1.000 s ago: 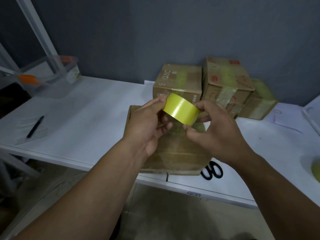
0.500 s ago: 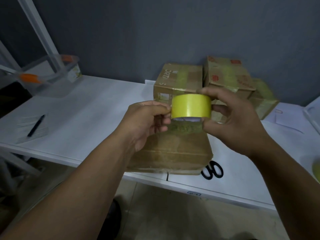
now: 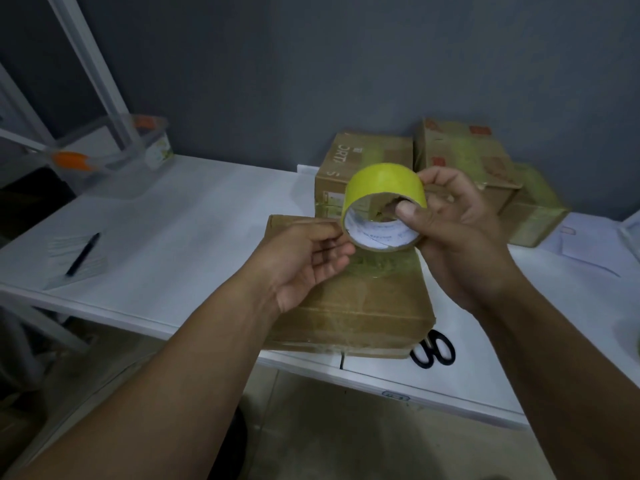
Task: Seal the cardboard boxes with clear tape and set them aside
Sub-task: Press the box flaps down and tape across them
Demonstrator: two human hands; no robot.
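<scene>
A yellowish tape roll (image 3: 382, 183) hangs above a flat cardboard box (image 3: 367, 303) that lies at the table's front edge. My right hand (image 3: 453, 237) grips the roll, thumb inside its core and fingers behind it. My left hand (image 3: 304, 261) is at the roll's left edge, fingers loosely curled, fingertips touching or nearly touching the rim. Three taped cardboard boxes stand at the back by the wall: one on the left (image 3: 360, 157), one in the middle (image 3: 464, 150) and one on the right (image 3: 535, 213).
Black scissors (image 3: 433, 351) lie right of the flat box near the white table's (image 3: 180, 216) front edge. A pen (image 3: 83, 254) lies on paper at the left. A clear plastic container (image 3: 114, 161) stands far left. Paper sheets (image 3: 585, 247) lie at the right.
The roll has been tilted so its open core now faces me, and my right thumb has moved into the core. My left hand has dropped slightly to the roll's lower left edge.
</scene>
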